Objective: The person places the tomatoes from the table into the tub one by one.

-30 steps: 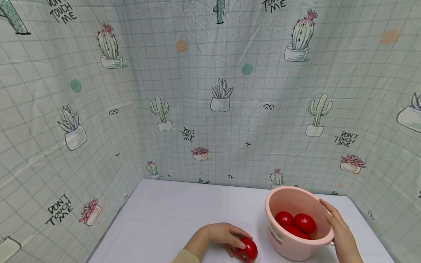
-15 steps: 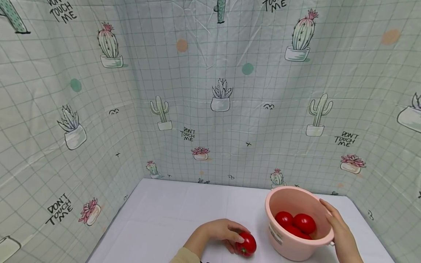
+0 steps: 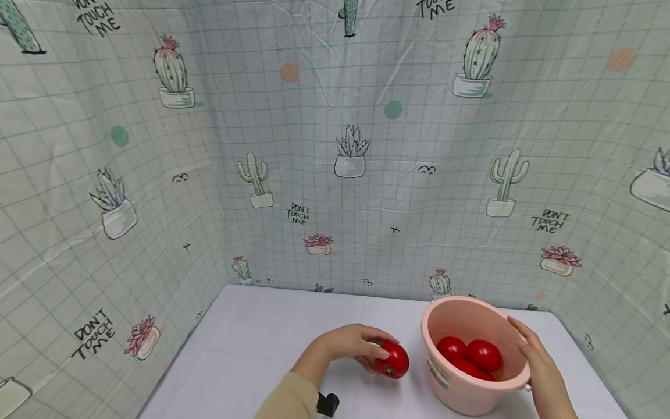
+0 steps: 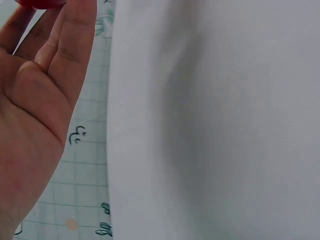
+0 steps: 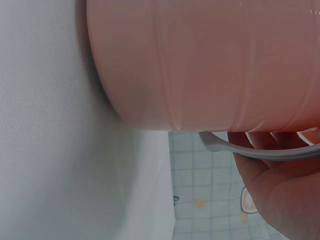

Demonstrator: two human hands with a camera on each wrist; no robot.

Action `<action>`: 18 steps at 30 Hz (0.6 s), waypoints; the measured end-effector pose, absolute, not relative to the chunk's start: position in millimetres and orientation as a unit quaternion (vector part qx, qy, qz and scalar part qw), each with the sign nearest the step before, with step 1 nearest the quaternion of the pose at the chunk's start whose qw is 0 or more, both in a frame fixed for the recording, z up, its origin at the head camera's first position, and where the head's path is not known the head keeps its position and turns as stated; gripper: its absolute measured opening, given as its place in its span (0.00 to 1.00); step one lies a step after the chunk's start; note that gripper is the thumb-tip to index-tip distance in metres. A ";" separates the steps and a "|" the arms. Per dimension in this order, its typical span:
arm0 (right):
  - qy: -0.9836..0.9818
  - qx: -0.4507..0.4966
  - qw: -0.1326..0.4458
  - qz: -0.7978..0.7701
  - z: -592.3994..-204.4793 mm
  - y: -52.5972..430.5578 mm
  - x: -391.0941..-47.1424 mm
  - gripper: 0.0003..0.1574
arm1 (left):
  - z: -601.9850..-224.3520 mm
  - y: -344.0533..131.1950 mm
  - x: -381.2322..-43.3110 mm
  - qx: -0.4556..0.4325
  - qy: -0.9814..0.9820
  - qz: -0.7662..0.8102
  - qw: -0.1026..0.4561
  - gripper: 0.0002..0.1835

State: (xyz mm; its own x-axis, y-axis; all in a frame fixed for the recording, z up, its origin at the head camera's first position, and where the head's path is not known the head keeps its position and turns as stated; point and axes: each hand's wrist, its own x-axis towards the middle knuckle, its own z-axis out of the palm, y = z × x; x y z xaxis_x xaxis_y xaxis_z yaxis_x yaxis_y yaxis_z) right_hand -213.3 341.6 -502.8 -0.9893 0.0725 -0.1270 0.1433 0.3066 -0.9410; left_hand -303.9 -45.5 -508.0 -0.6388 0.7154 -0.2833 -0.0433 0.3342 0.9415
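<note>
My left hand [image 3: 352, 345] grips a red tomato [image 3: 394, 361], its green stem end showing, over the table left of the pink bucket [image 3: 437, 372]. In the left wrist view only the bottom of that tomato [image 4: 41, 3] shows, above the palm and fingers. On the far right, my right hand [image 3: 544, 366] holds the bucket at its rim. The right wrist view has the fingers against the bucket's side, behind its grey handle [image 5: 265, 152]. Several more tomatoes [image 3: 484, 355] lie inside the bucket.
A white-covered table [image 3: 251, 349] carries the bucket. Behind and on both sides hangs a gridded curtain [image 3: 314, 192] printed with cacti. A small black device [image 3: 328, 404] sits at the left wrist by a beige sleeve [image 3: 290, 398].
My left hand has moved away from me, farther over the table, with the tomato in its grip. My right hand and the bucket have stayed put.
</note>
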 end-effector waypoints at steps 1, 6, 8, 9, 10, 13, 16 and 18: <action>0.808 0.066 0.030 -0.585 -502.8 341.5 -213.2 0.36 | -503.8 -45.0 -305.5 0.229 0.735 0.529 0.356 0.16; 0.807 0.062 0.027 -0.587 -503.2 340.8 -213.1 0.37 | -481.0 -43.5 -313.7 0.239 0.738 0.528 0.344 0.17; 0.807 0.063 0.027 -0.587 -503.6 340.6 -213.2 0.37 | -472.3 -43.0 -316.2 0.244 0.740 0.527 0.340 0.17; 0.807 0.064 0.028 -0.586 -503.7 340.5 -213.2 0.37 | -468.4 -42.6 -317.0 0.247 0.739 0.527 0.339 0.17; 0.807 0.065 0.029 -0.587 -503.8 340.6 -213.1 0.37 | -464.5 -42.1 -317.7 0.249 0.739 0.526 0.339 0.17; 0.808 0.067 0.029 -0.585 -503.8 340.6 -213.0 0.36 | -453.4 -40.1 -319.8 0.256 0.742 0.521 0.335 0.17; 0.807 0.068 0.028 -0.585 -503.1 340.7 -213.6 0.37 | -443.0 -37.3 -322.1 0.260 0.748 0.513 0.331 0.17; 0.809 0.069 0.028 -0.583 -502.5 340.8 -214.4 0.36 | -436.4 -35.2 -323.7 0.261 0.752 0.508 0.330 0.17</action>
